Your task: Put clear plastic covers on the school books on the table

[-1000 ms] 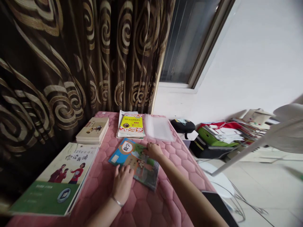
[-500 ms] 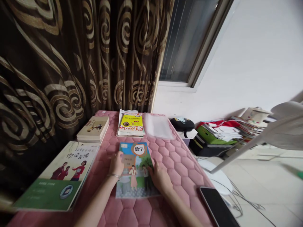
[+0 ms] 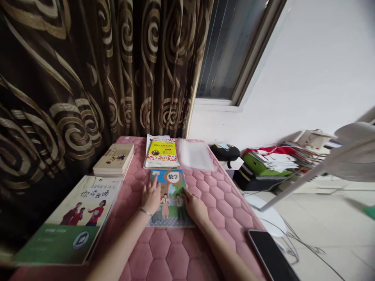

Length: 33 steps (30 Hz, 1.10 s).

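Note:
A blue-and-green maths textbook [image 3: 170,199] with 数学 on its cover lies on the pink quilted mat [image 3: 172,253], just below a yellow-covered book [image 3: 161,153]. My left hand [image 3: 150,195] rests flat on the cover's left part, fingers spread, with a bangle on the wrist. My right hand [image 3: 195,207] lies on the lower right of the cover, its fingers over the edge area. Neither hand grips the book. A stack of small books [image 3: 114,159] and a large green-and-cream book [image 3: 67,220] lie to the left.
A clear plastic sleeve [image 3: 195,155] lies on the mat's far right. A dark patterned curtain [image 3: 88,78] hangs along the left side. A black phone [image 3: 271,255] lies beyond the right edge, near a white fan [image 3: 351,156]. Papers and folders [image 3: 272,164] are piled farther right.
The maths textbook has turned from a slant to square with the mat and slid forward towards the yellow book. Both hands moved forward with it.

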Motion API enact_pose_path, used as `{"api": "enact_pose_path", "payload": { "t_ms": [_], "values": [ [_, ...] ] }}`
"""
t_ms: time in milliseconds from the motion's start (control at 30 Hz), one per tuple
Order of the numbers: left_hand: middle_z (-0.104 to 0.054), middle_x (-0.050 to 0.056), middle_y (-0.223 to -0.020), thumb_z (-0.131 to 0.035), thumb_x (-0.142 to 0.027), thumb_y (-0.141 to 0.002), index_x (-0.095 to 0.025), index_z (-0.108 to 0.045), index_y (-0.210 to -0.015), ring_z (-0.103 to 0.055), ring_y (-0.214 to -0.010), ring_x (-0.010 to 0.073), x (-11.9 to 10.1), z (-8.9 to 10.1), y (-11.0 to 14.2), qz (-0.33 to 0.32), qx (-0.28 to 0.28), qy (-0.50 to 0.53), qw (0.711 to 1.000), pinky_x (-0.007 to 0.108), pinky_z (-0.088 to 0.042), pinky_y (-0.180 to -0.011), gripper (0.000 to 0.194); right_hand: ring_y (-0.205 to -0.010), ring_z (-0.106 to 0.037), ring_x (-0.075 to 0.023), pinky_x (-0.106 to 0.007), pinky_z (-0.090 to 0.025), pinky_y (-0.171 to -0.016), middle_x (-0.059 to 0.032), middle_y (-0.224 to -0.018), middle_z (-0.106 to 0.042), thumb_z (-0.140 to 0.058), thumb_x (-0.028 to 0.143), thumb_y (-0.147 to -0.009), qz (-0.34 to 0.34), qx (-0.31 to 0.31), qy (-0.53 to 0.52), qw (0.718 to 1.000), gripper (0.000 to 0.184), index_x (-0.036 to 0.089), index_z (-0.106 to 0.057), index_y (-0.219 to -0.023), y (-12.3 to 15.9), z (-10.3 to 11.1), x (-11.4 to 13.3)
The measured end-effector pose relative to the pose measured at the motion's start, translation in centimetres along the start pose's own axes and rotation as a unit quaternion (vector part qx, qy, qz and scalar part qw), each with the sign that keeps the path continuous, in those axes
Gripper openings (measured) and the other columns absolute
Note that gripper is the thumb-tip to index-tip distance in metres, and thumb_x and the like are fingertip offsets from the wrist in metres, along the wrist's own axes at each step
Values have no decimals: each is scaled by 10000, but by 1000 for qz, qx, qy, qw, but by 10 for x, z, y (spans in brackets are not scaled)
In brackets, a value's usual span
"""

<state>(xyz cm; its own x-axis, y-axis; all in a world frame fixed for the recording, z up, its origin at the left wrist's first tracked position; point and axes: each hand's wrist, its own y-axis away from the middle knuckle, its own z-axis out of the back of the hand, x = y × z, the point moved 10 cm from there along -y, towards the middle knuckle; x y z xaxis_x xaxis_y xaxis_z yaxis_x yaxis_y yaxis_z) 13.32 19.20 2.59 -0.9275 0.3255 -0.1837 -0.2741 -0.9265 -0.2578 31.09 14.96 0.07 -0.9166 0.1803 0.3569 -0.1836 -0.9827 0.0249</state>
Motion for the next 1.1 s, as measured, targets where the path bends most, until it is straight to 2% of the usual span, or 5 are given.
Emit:
{"api": "enact_pose_path", "payload": {
  "t_ms": [200,367,533,900,1100],
  "values": [
    [-292,114,-1544,-368,-312,-920,-128,-343,-1454,-264,-1419,272,-41,-30,22,-88,62,-7,994,530,-189,-1153,566,-1135,-508,-291,-415,-406,-890,-138,-1306,-546,-399,371,-948,74,-83,101,989,428,322,-497,-1362,6,8,28],
    [-288,103,-1543,-328,-357,-940,-161,-351,-1455,-256,-1421,283,-10,-22,26,-42,58,-32,997,576,-165,-1142,552,-1309,-333,-294,-494,-302,-1014,-15,-1460,-433,-325,426,-972,115,-49,83,989,427,395,-455,-1378,7,-5,29],
    [-353,178,-1505,-359,-299,-938,-170,-405,-1430,-352,-1351,339,29,-4,37,60,32,-48,997,545,-313,-1059,510,-1170,-460,-279,-403,-409,-907,-96,-1349,-508,-374,405,-959,71,-71,62,993,414,313,-525,-1332,6,3,11],
    [-669,75,-956,-500,-55,-788,-188,-631,-1112,-612,-920,189,59,-11,0,181,62,301,934,281,-451,-823,374,-1016,-629,-328,-379,-486,-805,-261,-1101,-611,-523,316,-881,-75,-13,-105,992,388,17,-544,-1127,-5,5,8],
    [-683,16,-770,-585,-211,-777,-144,-657,-1027,-623,-680,152,69,-9,-1,193,88,461,862,240,-475,-636,268,-872,-678,-234,-312,-520,-729,-101,-925,-719,-558,255,-808,-47,30,-346,937,252,118,-634,-1006,-24,4,-4]
  ]
}}
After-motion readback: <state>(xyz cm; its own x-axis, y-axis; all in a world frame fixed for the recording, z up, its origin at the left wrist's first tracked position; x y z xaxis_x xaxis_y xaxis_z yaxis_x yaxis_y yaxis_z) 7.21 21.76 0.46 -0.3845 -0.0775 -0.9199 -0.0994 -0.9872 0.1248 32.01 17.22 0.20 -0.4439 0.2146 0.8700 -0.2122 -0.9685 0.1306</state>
